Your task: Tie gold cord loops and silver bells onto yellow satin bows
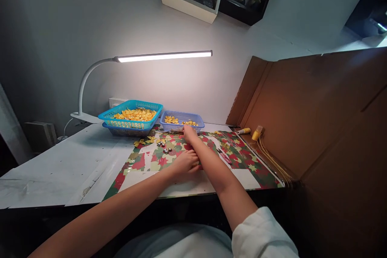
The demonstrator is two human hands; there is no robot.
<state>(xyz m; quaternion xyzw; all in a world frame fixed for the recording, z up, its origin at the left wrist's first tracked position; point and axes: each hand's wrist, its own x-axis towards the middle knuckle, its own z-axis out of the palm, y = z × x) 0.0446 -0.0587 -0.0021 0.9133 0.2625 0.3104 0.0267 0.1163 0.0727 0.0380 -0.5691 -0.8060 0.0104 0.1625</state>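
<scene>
My right hand (189,134) reaches forward over my left, at the front rim of a small purple-blue basket (198,121) holding yellow ribbon bows (171,119). Its fingers are bent down and pressed together; whatever they hold is hidden. Nearer to me, my left hand (185,162) rests low over the patterned mat (254,167), fingers curled inward. I cannot make out what is inside them. Left of my hands lie several small silvery bells or beads (166,150). A few loose yellow bows (139,142) lie behind them.
A turquoise basket (130,105) heaped with yellow bows sits in a darker blue one. A clip lamp (165,55) arches overhead. Pink-handled snips (225,156) lie right of my forearm. Yellow spools (256,133) with trailing cord stand beside a tall cardboard panel (314,100).
</scene>
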